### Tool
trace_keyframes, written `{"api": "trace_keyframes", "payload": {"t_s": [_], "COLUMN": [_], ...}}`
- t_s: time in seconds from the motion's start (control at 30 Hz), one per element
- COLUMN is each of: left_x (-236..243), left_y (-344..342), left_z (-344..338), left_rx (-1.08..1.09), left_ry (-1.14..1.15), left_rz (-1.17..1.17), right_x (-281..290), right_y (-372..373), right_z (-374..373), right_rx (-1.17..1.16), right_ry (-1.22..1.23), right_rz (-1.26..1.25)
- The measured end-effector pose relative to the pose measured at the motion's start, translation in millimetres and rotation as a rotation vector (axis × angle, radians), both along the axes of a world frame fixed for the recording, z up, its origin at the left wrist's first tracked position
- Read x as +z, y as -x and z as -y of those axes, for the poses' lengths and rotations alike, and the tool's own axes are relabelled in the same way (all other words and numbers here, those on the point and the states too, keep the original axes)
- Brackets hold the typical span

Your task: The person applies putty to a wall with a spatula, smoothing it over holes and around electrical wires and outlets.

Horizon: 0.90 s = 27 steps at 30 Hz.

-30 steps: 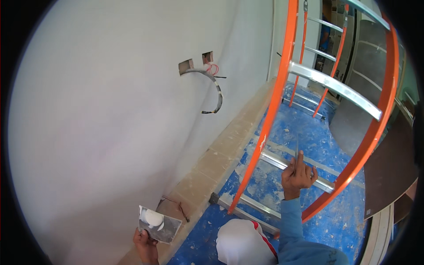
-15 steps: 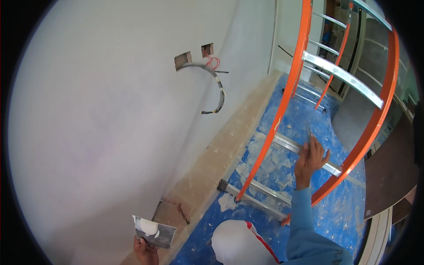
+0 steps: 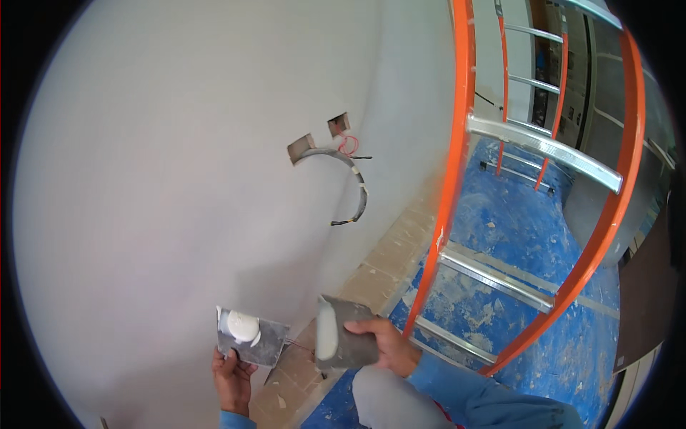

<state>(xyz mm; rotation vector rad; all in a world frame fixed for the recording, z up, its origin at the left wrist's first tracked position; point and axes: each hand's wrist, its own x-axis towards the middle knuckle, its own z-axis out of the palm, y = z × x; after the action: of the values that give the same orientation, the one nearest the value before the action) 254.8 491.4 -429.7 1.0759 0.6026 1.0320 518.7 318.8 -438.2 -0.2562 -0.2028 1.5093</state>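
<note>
At the lower left, my left hand [image 3: 232,382] is closed on the lower edge of a rectangular grey scraper [image 3: 270,349]. A rounded lump of white filler [image 3: 244,327] lies on that scraper. Just right of it, my right hand [image 3: 393,348] grips a second grey scraper [image 3: 356,314], thumb across its face. A thick strip of white filler [image 3: 327,332] coats this one's left edge. The two scrapers are close together but apart, in front of the pale wall [image 3: 179,200]. Most of the right fingers are hidden behind the blade.
An orange ladder [image 3: 457,143] with metal rungs stands close on the right; another ladder [image 3: 503,93] is farther back. Two square wall cutouts [image 3: 300,149] have a dark cable [image 3: 365,189] and red wire hanging out. Blue floor sheeting [image 3: 514,214] is spattered with white. A brown board [image 3: 647,300] leans at right.
My right hand has come left and down from the ladder rungs to beside the left scraper, turning its blade face-on. My left hand has risen slightly. The view has shifted.
</note>
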Motion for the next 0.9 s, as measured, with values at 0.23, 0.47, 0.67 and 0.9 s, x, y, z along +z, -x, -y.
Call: {"api": "trace_keyframes", "payload": {"t_s": [0.23,0.47,0.67,0.9], "left_x": [-7.4,-29.4,-40.0,-40.9], "left_y": [13.3,27.5,46.4,72.8], "left_z": [15.2,10.1,11.8,2.1], "left_rx": [0.015,-0.025,-0.048,0.068], "left_ry": [-0.028,0.038,0.145,0.092], "left_rz": [0.073,0.156,0.169,0.149], "right_x": [9.5,60.0,71.9,109.1], "right_y": [6.7,-35.4,-65.9,-111.5], "right_z": [-34.5,-59.9,-103.0,-154.2], "right_rx": [-0.095,-0.594,-0.724,-0.824], "right_ry": [-0.037,-0.119,-0.072,0.015], "right_rz": [0.228,0.491,0.586,0.595]}}
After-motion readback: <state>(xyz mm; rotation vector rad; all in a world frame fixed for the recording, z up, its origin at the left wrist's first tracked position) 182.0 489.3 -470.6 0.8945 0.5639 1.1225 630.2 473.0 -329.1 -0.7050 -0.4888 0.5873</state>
